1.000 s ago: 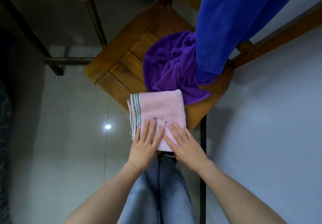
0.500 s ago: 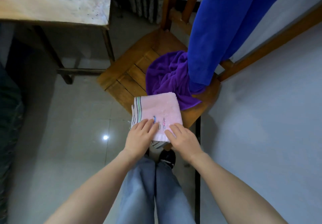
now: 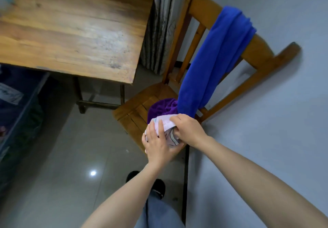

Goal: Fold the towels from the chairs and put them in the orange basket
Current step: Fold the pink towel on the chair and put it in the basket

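Observation:
A folded pink towel (image 3: 166, 123) with striped edges is held between both hands just above the front corner of the wooden chair (image 3: 134, 111). My left hand (image 3: 157, 143) cups it from the left and below. My right hand (image 3: 188, 130) grips its right side, fingers curled over the top edge. Behind it a crumpled purple towel (image 3: 162, 107) lies on the seat. A blue towel (image 3: 216, 62) hangs over the chair's backrest, its lower end reaching the seat. The orange basket is out of view.
A wooden table (image 3: 74, 27) stands at upper left, its corner close to the chair. A striped curtain (image 3: 159, 27) hangs behind. A white wall (image 3: 266, 121) runs along the right. Dark clutter (image 3: 19, 107) lines the left edge. Grey tile floor (image 3: 79, 147) lies below; my shoes (image 3: 156, 187) stand by the chair.
The pink towel lay flat on the seat under both flat hands; now both hands hold it lifted off the seat. The camera view has tilted up and back.

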